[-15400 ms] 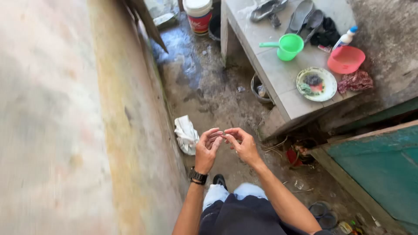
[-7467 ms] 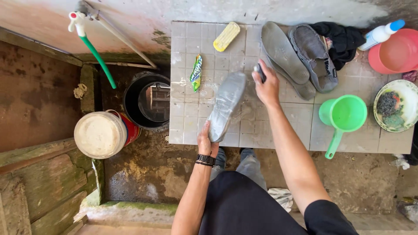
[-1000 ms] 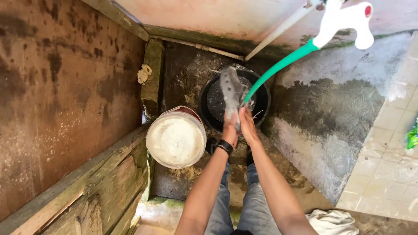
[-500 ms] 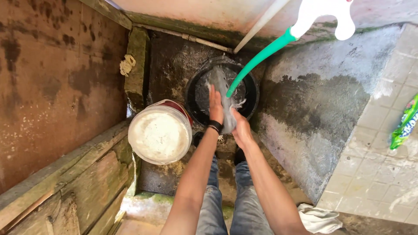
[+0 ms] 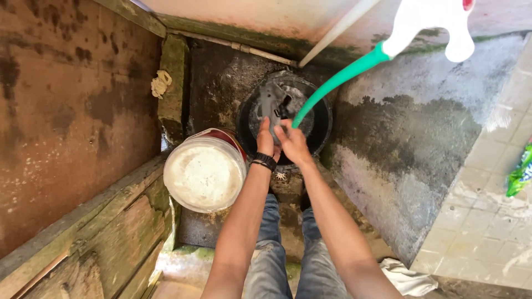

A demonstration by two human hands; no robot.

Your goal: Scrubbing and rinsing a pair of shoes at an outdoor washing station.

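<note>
I hold a wet grey shoe (image 5: pixel 270 101) over a black bucket (image 5: pixel 327 119) on the floor. My left hand (image 5: pixel 265 138), with a black watch on its wrist, grips the shoe's near end from the left. Beside it, my right hand (image 5: pixel 293 144) grips the same end from the right. A green hose (image 5: pixel 338 83) runs down from a white tap (image 5: pixel 429 19) and ends just right of the shoe, above my right fingers. The shoe's dark opening faces up.
A white-lidded paint bucket (image 5: pixel 204 174) stands left of my arms. A tiled counter (image 5: pixel 487 216) with a green sachet (image 5: pixel 521 174) is at the right edge. A white cloth (image 5: pixel 410 277) lies on the floor. A rag (image 5: pixel 160 84) sits on a mossy ledge.
The shoe has been turned so its opening faces up. My hands have come together at its near end, left hand drawn back from along the shoe. The view shifted slightly.
</note>
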